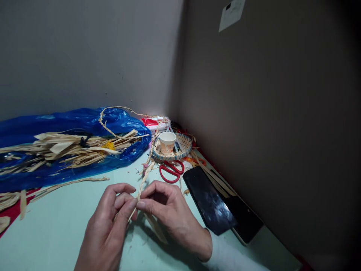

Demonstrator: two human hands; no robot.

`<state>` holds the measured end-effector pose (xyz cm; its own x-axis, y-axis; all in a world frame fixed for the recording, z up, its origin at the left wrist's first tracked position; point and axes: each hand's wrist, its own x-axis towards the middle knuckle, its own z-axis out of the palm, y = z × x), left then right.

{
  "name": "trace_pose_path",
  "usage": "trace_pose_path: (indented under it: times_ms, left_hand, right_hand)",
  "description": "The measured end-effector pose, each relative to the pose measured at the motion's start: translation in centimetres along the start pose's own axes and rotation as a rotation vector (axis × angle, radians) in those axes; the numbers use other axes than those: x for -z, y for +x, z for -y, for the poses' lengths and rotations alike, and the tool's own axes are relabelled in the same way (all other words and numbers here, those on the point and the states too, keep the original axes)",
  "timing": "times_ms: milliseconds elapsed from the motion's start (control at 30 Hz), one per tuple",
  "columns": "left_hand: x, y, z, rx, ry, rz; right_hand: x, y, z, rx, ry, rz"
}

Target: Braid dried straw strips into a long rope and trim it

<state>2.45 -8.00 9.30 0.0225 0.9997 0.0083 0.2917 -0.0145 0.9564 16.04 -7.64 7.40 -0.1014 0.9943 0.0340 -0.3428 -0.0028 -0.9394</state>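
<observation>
Both hands meet over the pale green tabletop (pixel 50 226) at a braid of dried straw-coloured strips (pixel 144 180). My left hand (pixel 109 218) is closed, its thumb and fingers pinching the braid's lower end. From the other side my right hand (pixel 169 214) pinches the same spot between thumb and forefinger. The braid runs up and away from the fingertips toward a small basket. A loose flat strip (pixel 155 229) hangs below the right hand, and a thinner one shows beside the left fingers. Just beyond the hands lie red-handled scissors (pixel 180 172); their blades are mostly hidden.
A blue plastic bag (pixel 124 116) with bundled dried strips (pixel 81 148) lies at the left. A woven basket (pixel 184 145) holds a paper cup (pixel 167 142). Two dark, flat devices, one a black slab (pixel 207 199), lie at the right, near the wall (pixel 267 131).
</observation>
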Motion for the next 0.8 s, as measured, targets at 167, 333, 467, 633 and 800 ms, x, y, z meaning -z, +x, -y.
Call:
trace_pose_path:
  times_ms: [167, 333, 467, 633, 800]
  left_hand:
    - [0.8, 0.6, 0.8, -0.055, 0.153, 0.049]
    - [1.4, 1.4, 1.1, -0.179, 0.304, -0.053]
    - [0.9, 0.5, 1.0, -0.471, 0.442, -0.13]
    - [0.2, -0.6, 3.1, -0.793, 0.573, -0.092]
    - [0.4, -0.4, 5.3, -0.959, 0.768, -0.152]
  right_hand:
    - [0.0, -0.2, 0.0, 0.021, -0.093, -0.063]
    - [0.1, -0.2, 0.2, 0.028, -0.13, -0.115]
    - [-0.2, -0.3, 0.5, -0.02, -0.066, -0.128]
    - [-0.4, -0.3, 0.7, -0.032, -0.02, -0.153]
    - [-0.3, -0.2, 0.7, -0.076, -0.008, -0.132]
